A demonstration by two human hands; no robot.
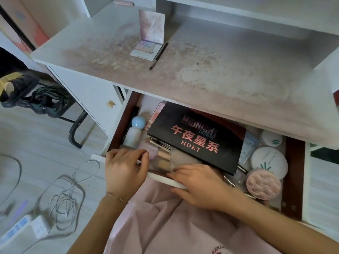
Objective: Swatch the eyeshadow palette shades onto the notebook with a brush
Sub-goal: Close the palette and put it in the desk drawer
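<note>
An open eyeshadow palette (146,50) with small coloured pans stands on the stained white desk (211,70), its marbled lid upright. A thin dark brush (158,55) lies on the desk just right of the palette. Below the desk a drawer is pulled out. My left hand (124,171) curls its fingers over the white drawer front (176,183) near the left corner. My right hand (199,184) holds the same front edge, fingers inside the drawer and thumb underneath. Both hands are far from the palette and brush.
The drawer holds a large black box (198,140) with red lettering, round white compacts (268,159), a pink round compact (263,183), a blue-capped bottle (136,130) and loose makeup brushes. A power strip (23,230), cables and shoes (20,88) lie on the floor at left.
</note>
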